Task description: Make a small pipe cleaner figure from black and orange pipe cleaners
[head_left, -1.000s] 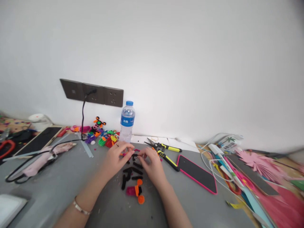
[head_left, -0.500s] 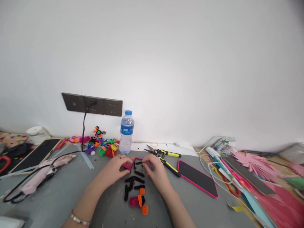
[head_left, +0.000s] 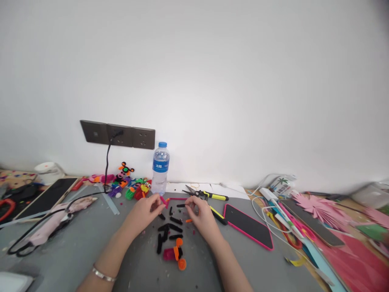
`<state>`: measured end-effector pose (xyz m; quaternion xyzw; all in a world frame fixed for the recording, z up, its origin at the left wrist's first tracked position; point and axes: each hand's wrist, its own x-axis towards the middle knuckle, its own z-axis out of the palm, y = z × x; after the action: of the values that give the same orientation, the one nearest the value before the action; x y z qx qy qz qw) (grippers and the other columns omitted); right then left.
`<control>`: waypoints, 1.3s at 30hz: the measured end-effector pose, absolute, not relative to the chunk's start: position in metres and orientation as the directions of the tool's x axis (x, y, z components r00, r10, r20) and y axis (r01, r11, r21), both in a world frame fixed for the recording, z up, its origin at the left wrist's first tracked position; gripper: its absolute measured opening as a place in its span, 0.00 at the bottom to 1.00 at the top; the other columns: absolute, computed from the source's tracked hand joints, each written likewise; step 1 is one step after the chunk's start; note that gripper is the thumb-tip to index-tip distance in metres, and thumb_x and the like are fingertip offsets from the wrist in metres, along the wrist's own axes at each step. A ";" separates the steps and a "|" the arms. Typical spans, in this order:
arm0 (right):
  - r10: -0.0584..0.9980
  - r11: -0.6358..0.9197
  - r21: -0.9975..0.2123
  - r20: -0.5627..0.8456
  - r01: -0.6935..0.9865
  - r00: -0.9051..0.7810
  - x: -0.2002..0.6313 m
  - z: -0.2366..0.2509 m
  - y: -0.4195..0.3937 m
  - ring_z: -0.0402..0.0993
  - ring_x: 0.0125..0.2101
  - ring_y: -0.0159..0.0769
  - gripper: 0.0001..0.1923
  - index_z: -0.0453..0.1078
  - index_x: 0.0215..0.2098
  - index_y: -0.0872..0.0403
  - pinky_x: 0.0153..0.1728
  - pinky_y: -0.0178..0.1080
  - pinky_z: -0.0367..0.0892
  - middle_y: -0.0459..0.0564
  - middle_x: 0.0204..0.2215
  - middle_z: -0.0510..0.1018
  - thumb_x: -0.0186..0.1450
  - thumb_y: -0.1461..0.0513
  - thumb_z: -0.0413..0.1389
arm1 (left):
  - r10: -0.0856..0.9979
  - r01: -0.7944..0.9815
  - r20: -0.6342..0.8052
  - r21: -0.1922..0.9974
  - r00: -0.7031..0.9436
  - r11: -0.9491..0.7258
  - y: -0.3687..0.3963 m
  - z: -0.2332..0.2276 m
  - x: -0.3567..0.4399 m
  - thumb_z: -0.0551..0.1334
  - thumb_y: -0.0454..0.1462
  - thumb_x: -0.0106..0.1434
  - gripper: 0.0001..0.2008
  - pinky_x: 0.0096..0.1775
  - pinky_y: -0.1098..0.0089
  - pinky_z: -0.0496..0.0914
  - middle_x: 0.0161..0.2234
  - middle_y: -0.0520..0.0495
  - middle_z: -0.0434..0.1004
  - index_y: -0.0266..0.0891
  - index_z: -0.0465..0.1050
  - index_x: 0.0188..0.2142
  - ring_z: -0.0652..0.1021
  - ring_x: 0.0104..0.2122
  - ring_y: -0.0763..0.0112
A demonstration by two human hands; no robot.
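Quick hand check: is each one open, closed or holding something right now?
Left hand: closed, pinching a pink fuzzy strip.
Right hand: closed, apparently pinching a short black fuzzy piece.

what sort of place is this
Probably a craft workspace: short black fuzzy strips, black-and-yellow cutters and small colourful fuzzy figures share a grey tabletop.

Pretty plain white wall (head_left: 212, 81), kinda bright mid-way, dark socket panel (head_left: 118, 140) low on it, grey table (head_left: 267, 269) below
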<state>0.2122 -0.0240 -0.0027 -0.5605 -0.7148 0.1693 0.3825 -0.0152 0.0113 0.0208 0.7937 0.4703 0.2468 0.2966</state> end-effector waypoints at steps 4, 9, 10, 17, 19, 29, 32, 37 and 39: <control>0.932 0.327 -0.661 0.345 0.675 -0.114 0.212 -0.002 -0.023 0.70 0.31 0.36 0.07 0.65 0.33 0.52 0.39 0.40 0.61 0.44 0.29 0.73 0.61 0.69 0.49 | 0.819 0.597 0.119 0.627 0.561 -0.500 0.010 0.024 -0.021 0.51 0.43 0.68 0.18 0.35 0.70 0.66 0.27 0.49 0.75 0.40 0.70 0.26 0.76 0.31 0.64; 0.927 0.350 -0.652 0.345 0.672 -0.147 0.213 -0.003 -0.022 0.70 0.31 0.37 0.08 0.66 0.32 0.51 0.40 0.41 0.61 0.45 0.30 0.73 0.60 0.70 0.49 | 0.799 0.589 0.070 0.639 0.597 -0.496 0.011 0.013 -0.024 0.59 0.33 0.57 0.08 0.42 0.66 0.67 0.39 0.47 0.76 0.43 0.75 0.36 0.74 0.41 0.61; 0.926 0.355 -0.650 0.345 0.672 -0.155 0.213 -0.003 -0.022 0.70 0.31 0.37 0.08 0.66 0.33 0.51 0.40 0.41 0.61 0.45 0.30 0.74 0.60 0.70 0.50 | 0.806 0.602 0.054 0.636 0.589 -0.482 0.012 0.010 -0.024 0.59 0.32 0.56 0.09 0.41 0.66 0.67 0.37 0.48 0.76 0.42 0.75 0.36 0.74 0.39 0.61; 0.917 0.376 -0.625 0.354 0.684 -0.181 0.213 -0.007 -0.022 0.71 0.30 0.37 0.07 0.68 0.33 0.51 0.38 0.41 0.61 0.45 0.29 0.76 0.62 0.69 0.51 | 0.830 0.608 0.075 0.644 0.553 -0.464 0.013 0.013 -0.028 0.55 0.29 0.56 0.13 0.35 0.69 0.67 0.33 0.49 0.74 0.42 0.74 0.38 0.75 0.34 0.64; 0.918 0.374 -0.627 0.352 0.683 -0.180 0.214 -0.007 -0.021 0.71 0.30 0.37 0.07 0.68 0.33 0.51 0.37 0.40 0.61 0.45 0.29 0.76 0.62 0.69 0.51 | 0.851 0.605 0.131 0.648 0.509 -0.462 0.014 0.017 -0.032 0.55 0.30 0.58 0.13 0.37 0.69 0.68 0.36 0.48 0.75 0.43 0.73 0.39 0.76 0.35 0.64; 0.926 0.371 -0.605 0.297 0.704 -0.232 0.213 -0.005 -0.023 0.71 0.35 0.39 0.08 0.70 0.33 0.51 0.42 0.44 0.62 0.46 0.31 0.76 0.62 0.69 0.51 | 0.931 0.313 0.334 0.877 0.148 -0.365 0.012 0.029 -0.020 0.57 0.40 0.63 0.06 0.38 0.68 0.74 0.36 0.47 0.76 0.42 0.67 0.38 0.79 0.37 0.64; 0.917 0.391 -0.600 0.317 0.698 -0.242 0.211 0.000 -0.025 0.71 0.39 0.41 0.05 0.71 0.36 0.50 0.45 0.46 0.62 0.48 0.36 0.77 0.65 0.65 0.53 | 0.944 0.237 0.281 0.918 0.172 -0.316 0.005 0.030 -0.009 0.59 0.40 0.61 0.10 0.38 0.68 0.75 0.37 0.46 0.76 0.42 0.69 0.42 0.79 0.38 0.65; 0.906 0.332 -0.634 0.422 0.698 -0.047 0.226 0.008 -0.025 0.72 0.35 0.42 0.10 0.68 0.33 0.51 0.37 0.41 0.65 0.50 0.32 0.77 0.70 0.59 0.47 | 0.892 0.283 0.324 0.865 0.315 -0.415 -0.001 0.028 0.002 0.58 0.37 0.62 0.05 0.37 0.69 0.75 0.33 0.49 0.77 0.41 0.71 0.36 0.78 0.34 0.68; 0.904 0.199 -0.634 0.414 0.747 0.111 0.237 0.009 -0.025 0.71 0.27 0.41 0.16 0.64 0.27 0.51 0.29 0.39 0.63 0.49 0.24 0.74 0.70 0.56 0.45 | 0.869 0.325 0.353 0.824 0.346 -0.464 -0.001 0.025 0.005 0.57 0.36 0.62 0.04 0.37 0.69 0.74 0.32 0.50 0.77 0.41 0.70 0.34 0.78 0.33 0.68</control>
<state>0.2374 -0.0253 0.0088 -0.6256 -0.6597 0.0965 0.4051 0.0045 -0.0011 0.0251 0.7507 0.3979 0.4106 0.3311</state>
